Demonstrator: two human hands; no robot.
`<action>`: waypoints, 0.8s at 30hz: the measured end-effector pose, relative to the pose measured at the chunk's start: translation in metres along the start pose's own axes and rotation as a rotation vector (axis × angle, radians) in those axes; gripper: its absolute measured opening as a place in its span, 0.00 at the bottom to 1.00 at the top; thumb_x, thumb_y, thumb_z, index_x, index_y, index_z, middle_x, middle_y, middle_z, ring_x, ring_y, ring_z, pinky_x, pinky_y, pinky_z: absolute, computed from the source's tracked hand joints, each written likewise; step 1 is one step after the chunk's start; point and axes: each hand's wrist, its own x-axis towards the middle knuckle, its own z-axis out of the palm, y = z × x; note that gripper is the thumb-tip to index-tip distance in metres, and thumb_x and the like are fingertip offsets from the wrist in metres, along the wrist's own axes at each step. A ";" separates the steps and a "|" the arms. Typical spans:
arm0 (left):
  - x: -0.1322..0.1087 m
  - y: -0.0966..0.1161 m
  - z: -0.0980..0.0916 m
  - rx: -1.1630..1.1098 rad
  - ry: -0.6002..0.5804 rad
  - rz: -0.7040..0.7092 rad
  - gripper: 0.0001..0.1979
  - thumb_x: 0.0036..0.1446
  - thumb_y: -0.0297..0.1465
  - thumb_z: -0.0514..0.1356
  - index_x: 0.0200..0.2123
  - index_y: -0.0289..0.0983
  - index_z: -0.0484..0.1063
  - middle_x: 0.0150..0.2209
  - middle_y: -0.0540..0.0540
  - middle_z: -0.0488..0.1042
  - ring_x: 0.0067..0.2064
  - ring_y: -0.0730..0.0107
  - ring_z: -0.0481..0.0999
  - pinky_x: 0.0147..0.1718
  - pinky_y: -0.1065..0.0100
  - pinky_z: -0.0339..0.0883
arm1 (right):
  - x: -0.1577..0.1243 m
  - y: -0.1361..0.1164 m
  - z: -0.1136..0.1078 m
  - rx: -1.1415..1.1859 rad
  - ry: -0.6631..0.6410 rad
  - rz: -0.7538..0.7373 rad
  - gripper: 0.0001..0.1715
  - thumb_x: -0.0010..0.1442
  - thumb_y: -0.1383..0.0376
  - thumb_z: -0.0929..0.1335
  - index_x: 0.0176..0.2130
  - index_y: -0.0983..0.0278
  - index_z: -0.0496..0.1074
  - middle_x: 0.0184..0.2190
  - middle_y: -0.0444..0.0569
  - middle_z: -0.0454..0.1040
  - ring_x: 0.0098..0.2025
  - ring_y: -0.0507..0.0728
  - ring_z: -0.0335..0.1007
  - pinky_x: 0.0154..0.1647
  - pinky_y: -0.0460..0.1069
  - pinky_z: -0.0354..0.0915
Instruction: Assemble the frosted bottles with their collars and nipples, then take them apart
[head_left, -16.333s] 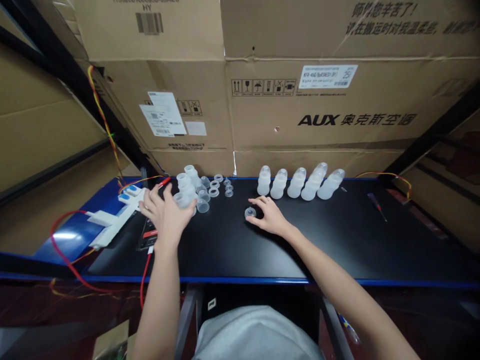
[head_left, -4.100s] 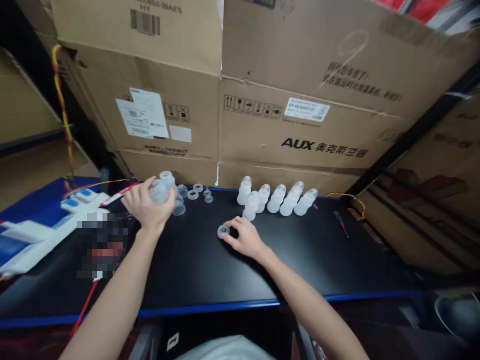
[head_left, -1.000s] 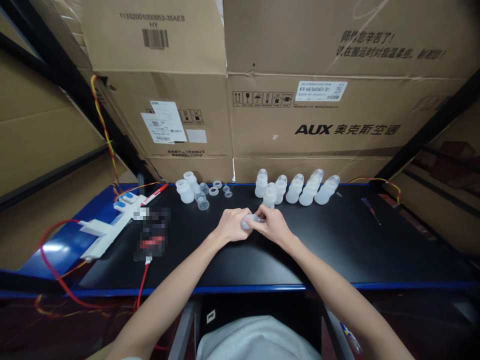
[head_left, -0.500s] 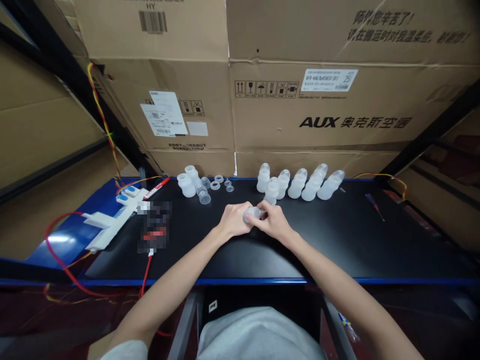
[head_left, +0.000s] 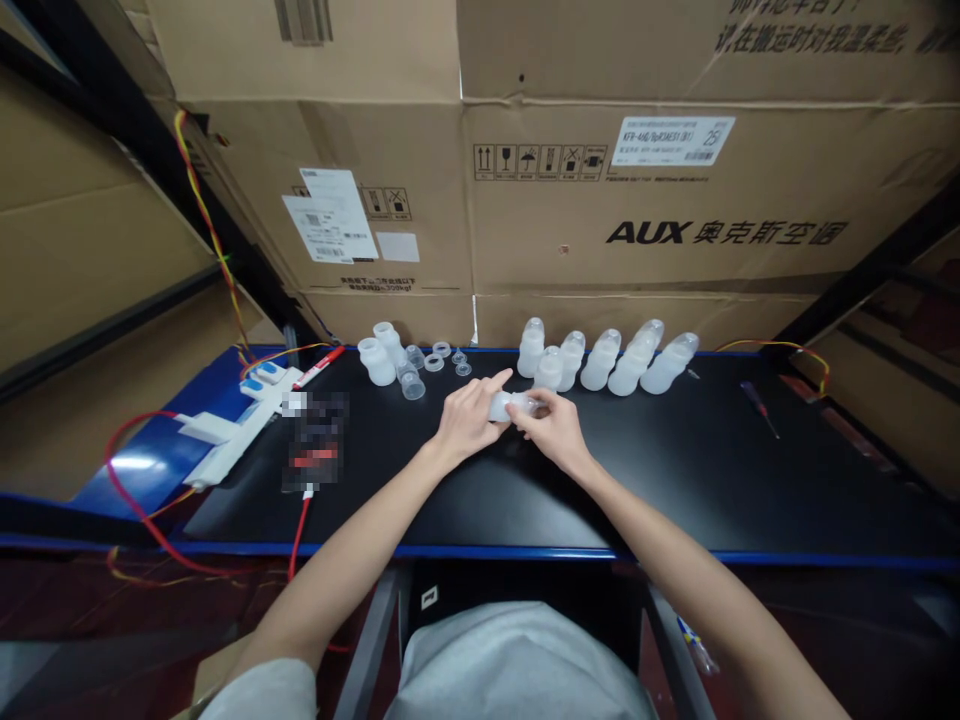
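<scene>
Above the front middle of the black table, a small translucent white bottle (head_left: 501,405) lies tilted between both hands. My left hand (head_left: 466,415) holds its body from the left, with the index finger stretched out. My right hand (head_left: 553,425) pinches the clear top end of the bottle from the right. Behind the right hand several capped bottles (head_left: 601,360) stand in a row, along with a shorter one (head_left: 549,369). Back left of the hands are two open bottles (head_left: 376,362), clear caps (head_left: 412,385), and small rings (head_left: 434,362).
A white power strip (head_left: 240,430) with a red cable lies at the left, near a red marker (head_left: 319,367) and a blurred dark object (head_left: 315,440). A screwdriver (head_left: 759,405) rests at the right. Large cardboard boxes (head_left: 540,240) stand behind the table (head_left: 675,490).
The view has shifted slightly. The left index finger has stretched out away from the bottle, and the bottle has turned so more of its side and clear top shows.
</scene>
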 end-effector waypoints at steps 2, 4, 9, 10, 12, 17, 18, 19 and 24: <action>0.003 -0.009 -0.010 -0.106 -0.007 0.053 0.38 0.59 0.39 0.67 0.71 0.41 0.63 0.50 0.44 0.82 0.49 0.58 0.83 0.50 0.61 0.74 | 0.001 0.000 -0.003 -0.028 0.060 -0.160 0.23 0.56 0.52 0.78 0.46 0.64 0.81 0.37 0.52 0.84 0.32 0.58 0.78 0.32 0.51 0.76; 0.006 -0.023 -0.021 -0.143 0.023 0.075 0.35 0.57 0.40 0.68 0.67 0.39 0.68 0.47 0.44 0.83 0.47 0.58 0.84 0.51 0.60 0.75 | 0.002 0.000 -0.006 -0.061 0.095 -0.302 0.23 0.58 0.56 0.76 0.51 0.63 0.80 0.45 0.54 0.84 0.36 0.58 0.79 0.36 0.52 0.78; 0.010 -0.069 -0.053 0.119 0.208 -0.249 0.10 0.62 0.33 0.63 0.46 0.39 0.79 0.41 0.43 0.82 0.44 0.55 0.81 0.48 0.59 0.70 | 0.003 0.001 -0.014 -0.236 0.174 -0.567 0.34 0.61 0.59 0.75 0.64 0.60 0.73 0.49 0.54 0.83 0.41 0.61 0.81 0.43 0.56 0.80; 0.010 -0.079 -0.060 0.184 0.207 -0.334 0.09 0.63 0.33 0.63 0.45 0.39 0.79 0.40 0.43 0.81 0.44 0.55 0.81 0.47 0.59 0.69 | 0.003 0.001 -0.014 -0.243 0.196 -0.598 0.37 0.61 0.59 0.76 0.67 0.60 0.70 0.49 0.55 0.83 0.44 0.63 0.82 0.45 0.57 0.80; 0.008 -0.096 -0.070 0.262 0.172 -0.453 0.10 0.63 0.36 0.65 0.45 0.39 0.77 0.33 0.46 0.77 0.41 0.54 0.78 0.45 0.58 0.67 | 0.003 0.000 -0.015 -0.227 0.234 -0.622 0.42 0.62 0.58 0.76 0.70 0.59 0.64 0.50 0.56 0.82 0.49 0.65 0.82 0.48 0.60 0.80; 0.003 -0.119 -0.078 0.236 0.079 -0.487 0.15 0.54 0.39 0.74 0.33 0.39 0.72 0.21 0.53 0.63 0.35 0.56 0.75 0.42 0.58 0.66 | 0.002 -0.002 -0.015 -0.189 0.297 -0.619 0.40 0.66 0.57 0.74 0.70 0.58 0.60 0.53 0.57 0.81 0.52 0.66 0.81 0.58 0.65 0.77; 0.003 -0.119 -0.076 0.215 0.047 -0.469 0.15 0.53 0.37 0.74 0.31 0.39 0.72 0.21 0.52 0.62 0.35 0.56 0.75 0.41 0.59 0.66 | 0.002 -0.002 -0.016 -0.186 0.314 -0.628 0.38 0.66 0.57 0.74 0.69 0.58 0.62 0.53 0.57 0.80 0.52 0.66 0.81 0.58 0.65 0.77; 0.004 -0.118 -0.074 0.196 0.017 -0.450 0.14 0.52 0.36 0.74 0.30 0.39 0.72 0.21 0.52 0.63 0.34 0.57 0.75 0.40 0.59 0.66 | 0.002 -0.003 -0.016 -0.185 0.329 -0.642 0.36 0.66 0.58 0.74 0.68 0.57 0.63 0.53 0.56 0.80 0.51 0.66 0.81 0.58 0.65 0.77; 0.007 -0.091 -0.049 0.045 -0.069 -0.269 0.10 0.59 0.41 0.70 0.38 0.41 0.80 0.43 0.43 0.80 0.42 0.58 0.80 0.41 0.61 0.73 | 0.002 -0.006 -0.017 -0.215 0.290 -0.668 0.25 0.68 0.59 0.73 0.62 0.58 0.71 0.54 0.56 0.79 0.54 0.66 0.79 0.57 0.63 0.77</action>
